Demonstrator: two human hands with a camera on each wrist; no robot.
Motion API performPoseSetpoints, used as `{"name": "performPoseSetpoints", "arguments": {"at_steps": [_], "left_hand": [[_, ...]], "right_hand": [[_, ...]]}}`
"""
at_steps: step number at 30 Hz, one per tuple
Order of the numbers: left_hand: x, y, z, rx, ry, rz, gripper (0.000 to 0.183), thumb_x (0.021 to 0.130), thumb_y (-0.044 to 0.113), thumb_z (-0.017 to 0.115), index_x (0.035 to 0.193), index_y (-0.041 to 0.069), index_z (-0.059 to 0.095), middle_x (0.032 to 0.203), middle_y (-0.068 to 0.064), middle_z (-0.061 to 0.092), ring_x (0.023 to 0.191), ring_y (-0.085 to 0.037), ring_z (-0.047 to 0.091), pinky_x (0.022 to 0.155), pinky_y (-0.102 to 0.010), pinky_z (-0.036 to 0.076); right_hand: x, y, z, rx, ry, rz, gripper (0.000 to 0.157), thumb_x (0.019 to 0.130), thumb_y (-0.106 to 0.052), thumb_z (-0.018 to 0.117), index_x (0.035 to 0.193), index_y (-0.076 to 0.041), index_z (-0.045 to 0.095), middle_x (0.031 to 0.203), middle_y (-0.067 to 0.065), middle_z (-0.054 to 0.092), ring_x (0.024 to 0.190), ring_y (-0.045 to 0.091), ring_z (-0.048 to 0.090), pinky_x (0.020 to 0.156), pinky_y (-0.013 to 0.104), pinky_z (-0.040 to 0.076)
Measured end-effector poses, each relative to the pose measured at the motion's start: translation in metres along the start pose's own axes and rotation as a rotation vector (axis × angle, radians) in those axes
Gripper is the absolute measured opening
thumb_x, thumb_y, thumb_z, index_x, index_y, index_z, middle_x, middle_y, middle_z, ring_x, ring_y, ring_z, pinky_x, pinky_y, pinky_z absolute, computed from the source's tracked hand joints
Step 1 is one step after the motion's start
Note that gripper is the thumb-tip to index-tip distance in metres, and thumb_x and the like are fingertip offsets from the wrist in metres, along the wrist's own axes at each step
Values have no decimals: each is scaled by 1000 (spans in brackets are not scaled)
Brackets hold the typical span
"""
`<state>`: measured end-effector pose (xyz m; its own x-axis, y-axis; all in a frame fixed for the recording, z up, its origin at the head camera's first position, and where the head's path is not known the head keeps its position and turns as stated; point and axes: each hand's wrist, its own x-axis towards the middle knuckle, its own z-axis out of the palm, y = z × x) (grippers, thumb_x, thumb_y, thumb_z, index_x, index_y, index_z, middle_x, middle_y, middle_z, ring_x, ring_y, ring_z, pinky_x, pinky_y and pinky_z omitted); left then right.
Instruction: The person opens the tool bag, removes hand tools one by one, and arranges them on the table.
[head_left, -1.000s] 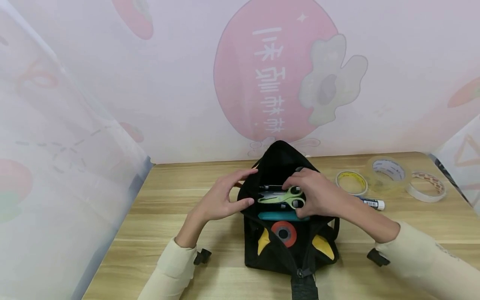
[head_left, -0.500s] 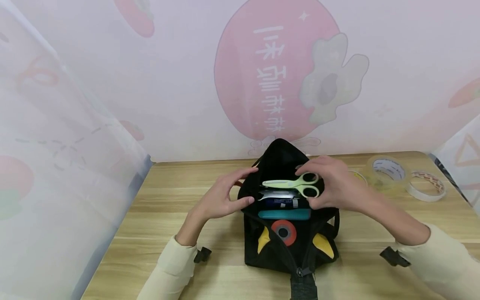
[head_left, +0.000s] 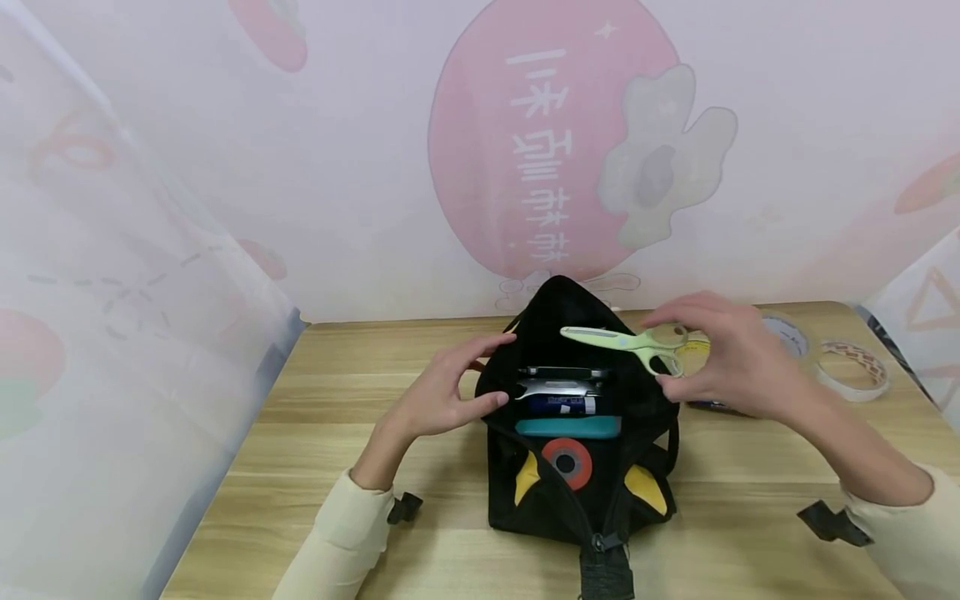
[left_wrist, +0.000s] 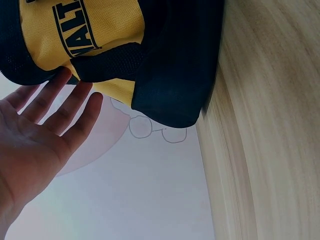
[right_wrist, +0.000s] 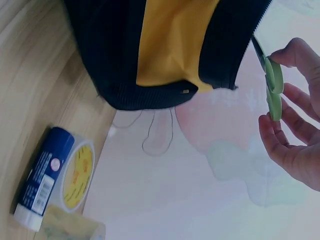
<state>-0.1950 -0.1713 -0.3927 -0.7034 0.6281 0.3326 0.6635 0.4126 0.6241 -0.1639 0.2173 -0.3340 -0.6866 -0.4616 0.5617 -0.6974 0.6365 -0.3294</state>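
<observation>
Light green scissors (head_left: 622, 340) are held by the handle loops between the thumb and fingers of my right hand (head_left: 738, 354), above the right side of the black bag (head_left: 577, 521). The right wrist view shows the green handles (right_wrist: 274, 85) pinched, with the blades partly hidden by the bag's edge. My left hand (head_left: 446, 396) is at the bag's left rim, its fingers fairly straight and its fingertips right at the yellow-and-black side (left_wrist: 100, 25). Inside the open bag lie a teal tool (head_left: 568, 427), a dark blue tube (head_left: 551, 406) and a silvery tool (head_left: 558, 388).
Right of the bag on the wooden table (head_left: 322, 467) are a white tape roll (head_left: 847, 383), a clear tape roll (head_left: 791, 333), a yellow-lined roll (right_wrist: 77, 175) and a blue glue stick (right_wrist: 45, 172). A red ring (head_left: 576, 454) sits at the bag's front.
My right hand has lifted the green scissors from among the bag's contents, moving them up and to the right. The left hand stays at the rim.
</observation>
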Motion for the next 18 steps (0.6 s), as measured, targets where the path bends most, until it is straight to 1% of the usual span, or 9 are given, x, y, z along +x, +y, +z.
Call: {"name": "performPoseSetpoints", "arguments": {"at_steps": [2,4,7,12,14,18], "left_hand": [[0,1,0,0,0,0,72,94,24,76,161,14,49,159,-6,58,138,-24,62,106,-45,60],[0,0,0,2,0,-1,72,94,24,75,161,14,49,159,-6,58,139,-24,62,106,-46,60],[-1,1,0,8,1,-3,72,94,25,75,161,14,49,160,-6,58,139,-24,62,107,-46,60],[-1,1,0,10,0,-1,72,95,25,75,161,13,49,160,-6,58,139,-24,62,107,-46,59],[-1,1,1,8,1,1,72,95,24,75,161,13,49,160,-6,58,139,-24,62,107,-46,59],[0,1,1,7,3,-1,72,95,25,75,161,13,49,160,-5,57,140,-24,61,107,-46,59]], "right_hand": [[-4,3,-4,-8,19,12,61,62,-8,95,119,-23,79,118,-4,78,104,15,68,87,13,50],[-7,6,-8,-28,36,20,62,61,-8,95,119,-24,79,117,-4,78,101,14,68,85,9,46],[-12,11,-13,-50,54,29,62,59,-8,95,118,-22,80,116,-2,79,98,13,68,83,7,45],[-23,19,-21,-76,72,84,61,58,-6,96,116,-18,80,114,-1,80,95,5,66,83,4,44],[-27,23,-25,-93,73,108,60,59,-5,96,116,-17,81,114,-1,81,94,7,67,82,3,43],[-37,32,-32,-156,57,157,60,58,-10,97,115,-18,80,113,3,82,90,20,71,77,5,43]]}}
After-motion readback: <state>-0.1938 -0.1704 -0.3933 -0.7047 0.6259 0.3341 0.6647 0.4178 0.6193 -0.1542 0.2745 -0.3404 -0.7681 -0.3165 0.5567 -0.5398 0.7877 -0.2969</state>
